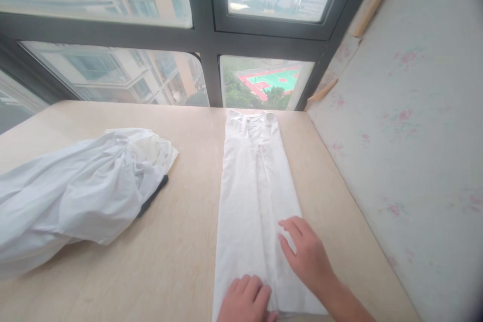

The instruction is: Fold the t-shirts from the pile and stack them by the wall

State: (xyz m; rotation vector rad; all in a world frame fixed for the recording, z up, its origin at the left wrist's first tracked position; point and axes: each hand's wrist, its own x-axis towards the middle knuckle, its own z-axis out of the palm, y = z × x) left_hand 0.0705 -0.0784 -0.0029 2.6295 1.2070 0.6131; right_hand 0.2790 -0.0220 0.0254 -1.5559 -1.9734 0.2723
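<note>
A white garment (256, 186), folded lengthwise into a long narrow strip, lies flat on the pale wooden table (181, 241) and runs from the window side towards me. My right hand (307, 254) lies flat and open on the strip's near right part, fingers stretched forward. My left hand (247, 302) rests on the strip's near end at the bottom edge of the view, fingers curled down onto the cloth; whether it grips the fabric I cannot tell.
A loose heap of white clothes (79, 186) covers the table's left side, with a dark strip (153, 196) poking out under it. A large window (204, 35) stands behind the table. A floral-papered wall (407, 136) borders the right edge.
</note>
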